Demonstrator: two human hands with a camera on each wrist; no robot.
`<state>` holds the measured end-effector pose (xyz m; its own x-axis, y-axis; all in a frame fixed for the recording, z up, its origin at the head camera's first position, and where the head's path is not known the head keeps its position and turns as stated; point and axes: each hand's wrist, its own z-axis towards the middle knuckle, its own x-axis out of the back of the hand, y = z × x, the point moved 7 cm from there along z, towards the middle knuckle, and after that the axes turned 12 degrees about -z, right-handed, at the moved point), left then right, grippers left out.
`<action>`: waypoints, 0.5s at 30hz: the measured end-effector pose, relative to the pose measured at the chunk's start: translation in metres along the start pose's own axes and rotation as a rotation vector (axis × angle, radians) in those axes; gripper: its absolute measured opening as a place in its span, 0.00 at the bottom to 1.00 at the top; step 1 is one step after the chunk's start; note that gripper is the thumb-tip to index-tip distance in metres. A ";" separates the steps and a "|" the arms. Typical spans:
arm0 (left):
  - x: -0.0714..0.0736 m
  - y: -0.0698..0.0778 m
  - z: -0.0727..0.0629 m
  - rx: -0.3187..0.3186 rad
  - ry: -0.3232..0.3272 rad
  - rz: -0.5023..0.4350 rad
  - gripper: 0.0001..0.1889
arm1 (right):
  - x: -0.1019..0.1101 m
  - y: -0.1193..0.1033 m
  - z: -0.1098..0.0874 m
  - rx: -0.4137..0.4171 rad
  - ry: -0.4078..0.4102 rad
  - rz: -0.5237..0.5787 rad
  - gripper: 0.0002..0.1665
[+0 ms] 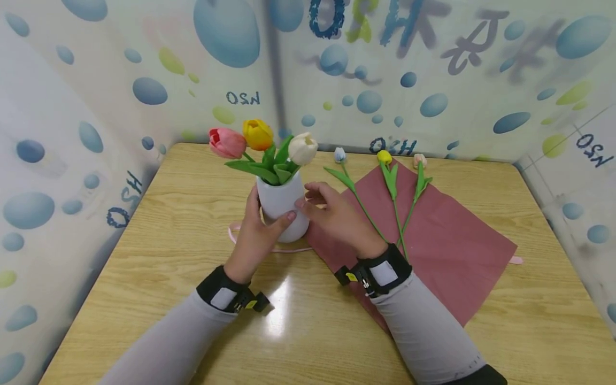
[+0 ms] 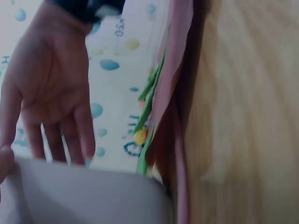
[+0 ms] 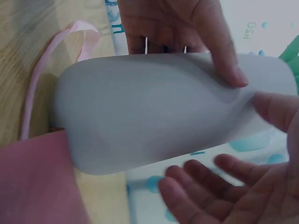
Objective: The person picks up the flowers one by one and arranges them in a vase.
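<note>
A white vase [image 1: 284,206] holds a pink tulip [image 1: 227,143], an orange-yellow tulip [image 1: 258,134] and a cream tulip [image 1: 302,148], with green leaves at its mouth. My left hand [image 1: 260,227] grips the vase from the left, thumb across its front and fingers behind it. On the other side is my right hand [image 1: 337,214]; its thumb tip touches the vase wall, while the other fingers, loosely bent, stand off from it in the right wrist view. The vase's grey-white side [image 3: 154,112] fills much of that view, its base close over the table.
Dark pink wrapping paper [image 1: 457,251] covers the table's right half. Blue [image 1: 339,155], yellow [image 1: 384,156] and pale pink [image 1: 420,161] tulips lie on it, heads toward the back. A pink ribbon [image 1: 291,250] runs by the vase. Patterned curtains [image 1: 366,69] border the wooden table [image 1: 159,278].
</note>
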<state>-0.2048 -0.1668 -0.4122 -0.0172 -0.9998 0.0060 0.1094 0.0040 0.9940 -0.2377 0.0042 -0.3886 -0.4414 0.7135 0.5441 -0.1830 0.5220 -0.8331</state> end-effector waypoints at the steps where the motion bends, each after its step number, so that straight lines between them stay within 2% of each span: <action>1: -0.001 0.000 -0.001 -0.010 0.014 -0.006 0.49 | -0.001 0.002 0.001 0.001 -0.005 0.016 0.38; 5: -0.006 0.001 -0.007 -0.020 0.095 0.011 0.49 | -0.005 0.011 0.008 0.026 -0.036 0.084 0.40; 11: -0.015 -0.002 -0.024 0.079 0.222 0.006 0.56 | -0.013 0.020 0.014 0.090 -0.077 0.236 0.34; 15: -0.022 -0.003 -0.032 0.076 0.261 0.003 0.56 | -0.016 0.021 0.016 0.132 -0.086 0.307 0.32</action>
<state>-0.1729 -0.1451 -0.4184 0.2407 -0.9705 -0.0095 0.0337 -0.0014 0.9994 -0.2482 -0.0035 -0.4164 -0.5648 0.7831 0.2601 -0.1398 0.2198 -0.9655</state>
